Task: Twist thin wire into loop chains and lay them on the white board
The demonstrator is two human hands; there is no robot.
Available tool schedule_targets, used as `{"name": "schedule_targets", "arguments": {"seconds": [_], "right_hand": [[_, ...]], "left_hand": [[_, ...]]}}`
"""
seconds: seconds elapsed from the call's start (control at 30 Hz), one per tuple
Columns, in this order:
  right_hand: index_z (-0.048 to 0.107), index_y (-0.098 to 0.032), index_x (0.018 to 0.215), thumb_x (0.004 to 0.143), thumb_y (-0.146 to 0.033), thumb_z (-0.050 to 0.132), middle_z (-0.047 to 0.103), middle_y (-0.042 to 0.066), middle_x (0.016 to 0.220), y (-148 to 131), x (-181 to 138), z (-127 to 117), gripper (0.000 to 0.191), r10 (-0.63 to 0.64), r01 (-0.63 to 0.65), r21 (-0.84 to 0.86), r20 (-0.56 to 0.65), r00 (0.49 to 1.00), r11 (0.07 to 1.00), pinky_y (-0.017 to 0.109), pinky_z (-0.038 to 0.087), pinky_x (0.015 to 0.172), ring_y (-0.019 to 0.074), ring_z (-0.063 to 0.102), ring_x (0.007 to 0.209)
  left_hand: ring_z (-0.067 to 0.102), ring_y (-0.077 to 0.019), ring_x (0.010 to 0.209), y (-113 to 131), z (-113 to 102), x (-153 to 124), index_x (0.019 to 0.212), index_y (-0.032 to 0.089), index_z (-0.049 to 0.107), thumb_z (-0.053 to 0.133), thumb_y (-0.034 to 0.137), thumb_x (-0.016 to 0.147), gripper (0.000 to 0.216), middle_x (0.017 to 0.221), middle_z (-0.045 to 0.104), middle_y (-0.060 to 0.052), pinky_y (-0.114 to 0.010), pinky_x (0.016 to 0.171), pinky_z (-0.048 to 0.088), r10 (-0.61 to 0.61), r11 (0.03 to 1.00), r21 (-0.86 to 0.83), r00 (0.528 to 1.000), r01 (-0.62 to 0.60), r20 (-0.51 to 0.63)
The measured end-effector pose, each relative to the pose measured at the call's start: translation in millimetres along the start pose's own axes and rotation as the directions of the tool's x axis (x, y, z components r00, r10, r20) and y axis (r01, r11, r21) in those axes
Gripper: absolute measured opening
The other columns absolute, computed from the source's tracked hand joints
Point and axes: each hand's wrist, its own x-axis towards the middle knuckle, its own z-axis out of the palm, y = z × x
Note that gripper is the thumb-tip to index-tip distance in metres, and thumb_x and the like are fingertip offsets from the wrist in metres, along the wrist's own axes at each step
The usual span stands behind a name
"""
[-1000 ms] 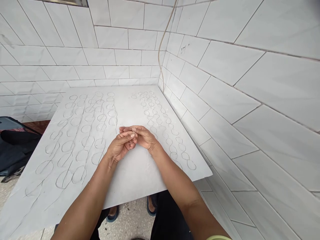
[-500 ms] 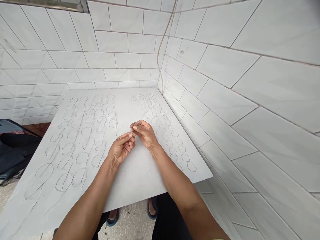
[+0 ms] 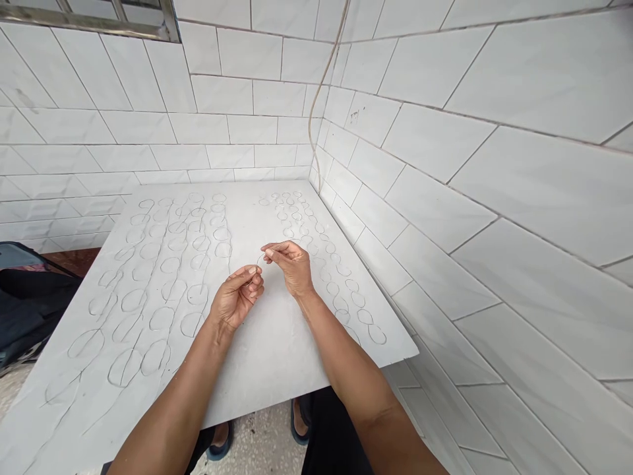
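White-tiled walls (image 3: 435, 198) are meeting at corner, cable (image 3: 310, 125) hanging there; barred window (image 3: 99, 24) is showing upper left, speckled floor (image 3: 262, 435) below.

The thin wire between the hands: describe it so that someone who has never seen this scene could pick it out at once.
Find the big white board with thin loops in rows. Over its middle, the left hand and right hand almost meet, and the thin wire curves across the gap between them. Unlike the loops, it is held.
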Motion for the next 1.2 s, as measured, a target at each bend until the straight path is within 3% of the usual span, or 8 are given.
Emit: {"name": "schedule_targets", "arguments": {"seconds": [0.27, 0.47, 0.53, 0.63, 0.73, 0.9, 1.2], "right_hand": [[0.064, -0.021, 0.076, 0.081, -0.039, 0.075, 0.075, 0.008, 0.097, 1, 1, 3, 0.022, -0.067, 0.065, -0.019, -0.131, 0.989, 0.998, 0.034, 0.050, 0.070, 0.0166, 0.063, 0.075], [0.067, -0.020, 0.087, 0.084, -0.039, 0.072, 0.073, 0.009, 0.108, 2, 13, -18, 0.020, -0.063, 0.077, 0.066, -0.186, 0.981, 0.995, 0.031, 0.049, 0.068, 0.0170, 0.065, 0.084], [0.069, -0.020, 0.091, 0.084, -0.043, 0.070, 0.072, 0.010, 0.110, 2, 15, -22, 0.024, 0.019, -0.005, 0.118, -0.125, 0.992, 0.993, 0.031, 0.050, 0.069, 0.0187, 0.066, 0.088], [0.072, -0.020, 0.103, 0.082, -0.048, 0.071, 0.073, 0.012, 0.112, 1, 14, -23, 0.035, 0.147, -0.169, 0.191, 0.123, 0.981, 0.967, 0.034, 0.053, 0.076, 0.0219, 0.067, 0.095], [0.073, -0.021, 0.110, 0.081, -0.045, 0.074, 0.073, 0.009, 0.106, 0, 9, -19, 0.037, 0.146, -0.205, 0.215, 0.259, 0.955, 0.955, 0.035, 0.053, 0.082, 0.0211, 0.068, 0.094], [0.074, -0.023, 0.107, 0.081, -0.043, 0.076, 0.072, 0.004, 0.091, 0, 7, -15, 0.033, 0.132, -0.165, 0.173, 0.189, 0.973, 0.971, 0.034, 0.053, 0.077, 0.0156, 0.065, 0.076], [0.077, -0.019, 0.094, 0.081, -0.045, 0.076, 0.075, 0.010, 0.096, 7, 8, -5, 0.030, 0.041, -0.038, 0.109, -0.033, 0.999, 0.993, 0.032, 0.051, 0.065, 0.0168, 0.064, 0.077]], "left_hand": [[0.042, -0.0044, 0.054, -4, 6, -2, 0.085, 0.009, 0.072, 0.079, 0.017, 0.078, 0.013, 0.064, 0.054, 0.000, -0.017, 0.049, 0.036, 0.005, 1.000, 0.025, 1.000, -0.005, -0.003], [0.042, -0.0045, 0.054, -3, 11, -7, 0.084, 0.009, 0.072, 0.079, 0.019, 0.078, 0.013, 0.065, 0.055, -0.001, -0.017, 0.049, 0.036, 0.022, 0.999, 0.044, 0.999, -0.021, -0.023], [0.041, -0.0047, 0.054, -4, 10, -7, 0.084, 0.010, 0.072, 0.079, 0.018, 0.078, 0.012, 0.065, 0.054, 0.000, -0.017, 0.049, 0.036, 0.023, 0.999, 0.030, 1.000, -0.022, -0.015], [0.040, -0.0047, 0.055, -5, 9, -6, 0.084, 0.010, 0.071, 0.077, 0.017, 0.078, 0.011, 0.064, 0.051, 0.001, -0.017, 0.048, 0.035, 0.022, 1.000, -0.007, 1.000, -0.022, 0.008], [0.038, -0.0044, 0.054, -8, 8, -6, 0.084, 0.009, 0.070, 0.076, 0.017, 0.079, 0.011, 0.064, 0.048, 0.002, -0.016, 0.047, 0.034, 0.003, 1.000, -0.031, 0.999, -0.002, 0.042], [0.036, -0.0043, 0.052, -11, 8, -5, 0.083, 0.010, 0.069, 0.075, 0.018, 0.079, 0.011, 0.062, 0.046, 0.002, -0.016, 0.045, 0.032, -0.022, 1.000, -0.009, 0.998, 0.023, 0.057], [0.040, -0.0046, 0.055, -15, 6, -1, 0.085, 0.010, 0.071, 0.078, 0.019, 0.079, 0.013, 0.065, 0.051, 0.001, -0.017, 0.048, 0.035, 0.019, 1.000, -0.002, 1.000, -0.019, -0.017]]}}
